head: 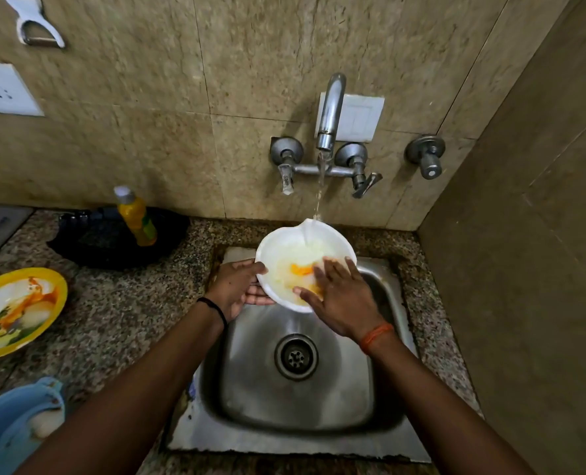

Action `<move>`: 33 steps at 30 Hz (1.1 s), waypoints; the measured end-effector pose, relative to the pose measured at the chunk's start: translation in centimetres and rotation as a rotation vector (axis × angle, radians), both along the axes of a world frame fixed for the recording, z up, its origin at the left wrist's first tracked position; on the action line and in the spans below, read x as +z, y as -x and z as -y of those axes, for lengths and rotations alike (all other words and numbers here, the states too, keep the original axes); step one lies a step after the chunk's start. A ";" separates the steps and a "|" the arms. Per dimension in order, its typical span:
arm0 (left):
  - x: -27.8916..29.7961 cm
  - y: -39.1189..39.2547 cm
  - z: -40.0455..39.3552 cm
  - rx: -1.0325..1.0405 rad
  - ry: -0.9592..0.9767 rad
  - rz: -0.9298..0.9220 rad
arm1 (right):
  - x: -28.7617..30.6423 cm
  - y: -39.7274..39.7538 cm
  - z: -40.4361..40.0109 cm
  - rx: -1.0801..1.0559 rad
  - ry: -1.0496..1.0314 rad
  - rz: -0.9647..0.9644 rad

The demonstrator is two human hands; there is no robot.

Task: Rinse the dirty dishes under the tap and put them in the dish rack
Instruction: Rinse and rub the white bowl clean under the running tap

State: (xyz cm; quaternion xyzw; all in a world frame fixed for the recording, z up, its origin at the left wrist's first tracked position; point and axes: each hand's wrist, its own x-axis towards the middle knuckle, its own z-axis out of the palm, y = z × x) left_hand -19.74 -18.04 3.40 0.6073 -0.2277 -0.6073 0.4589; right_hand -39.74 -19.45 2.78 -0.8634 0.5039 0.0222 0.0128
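Left hand (238,286) grips the white bowl (284,248) by its left rim, thumb on top, fingers curled under. Right hand (336,296) lies flat inside the bowl, fingers spread, touching orange residue. Bowl held over the sink (298,399), water from the tap (329,111) landing on its far rim. Left of the left hand on the bench (123,303): dirty yellow-rimmed plate (14,310), yellow bottle (135,217) on a black pan (106,241). Blue tub (14,426) nearer, far left.

Dim warm light, soft glare on the square stainless steel sink (250,389). Wide-angle bowing at 3 and 9 o'clock edges; slight overall blur.
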 end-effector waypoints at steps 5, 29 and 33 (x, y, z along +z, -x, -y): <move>-0.9 0.2 -0.6 0.045 -0.029 -0.021 | 0.1 -0.8 -2.7 0.169 -0.168 0.094; -2.0 1.7 -0.1 0.128 -0.037 -0.099 | -0.3 -3.0 -2.6 0.027 -0.193 0.049; -2.2 1.5 -0.4 0.123 -0.069 -0.083 | -0.1 -2.1 -1.7 0.074 -0.296 0.158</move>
